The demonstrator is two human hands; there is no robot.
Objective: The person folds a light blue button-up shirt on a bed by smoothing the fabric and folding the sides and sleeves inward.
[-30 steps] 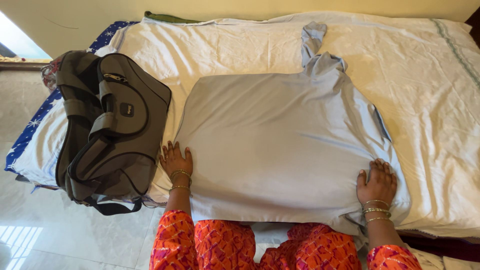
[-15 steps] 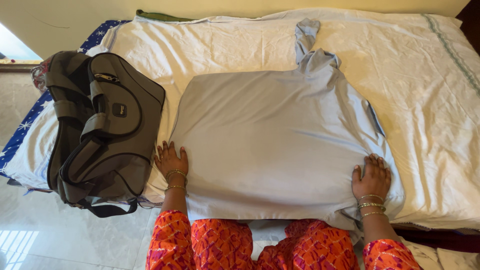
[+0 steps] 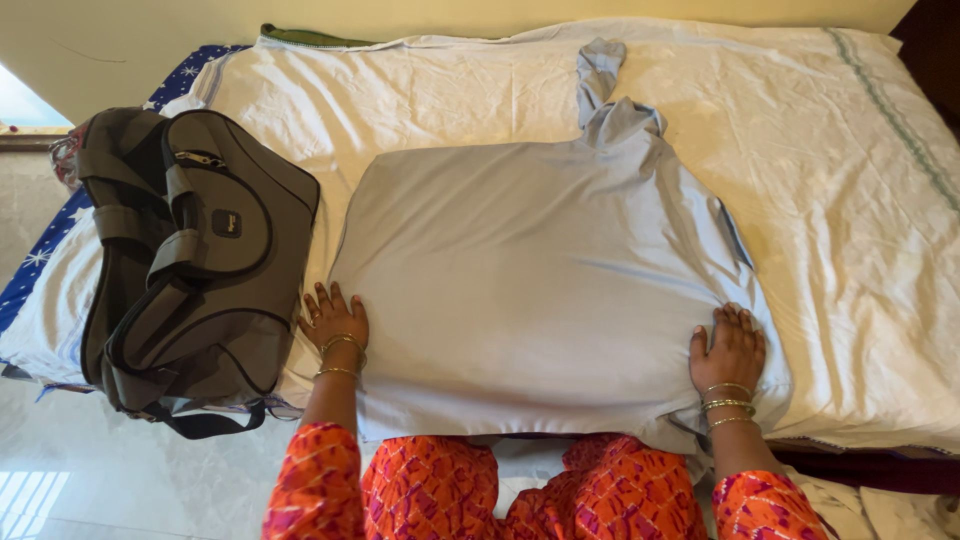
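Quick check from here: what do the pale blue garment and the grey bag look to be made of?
The pale blue garment looks like a thin, smooth woven or knit fabric with a matt finish: it lies flat with soft creases and bunches at the sleeve. The grey bag seems a sturdy synthetic canvas, probably nylon or polyester, with webbing straps and a metal zip pull; I can't tell exactly.

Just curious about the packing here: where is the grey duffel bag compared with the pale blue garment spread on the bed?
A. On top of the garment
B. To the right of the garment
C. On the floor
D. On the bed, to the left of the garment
D: the grey duffel bag sits on the bed's left edge, beside the left hand that rests at the pale blue garment.
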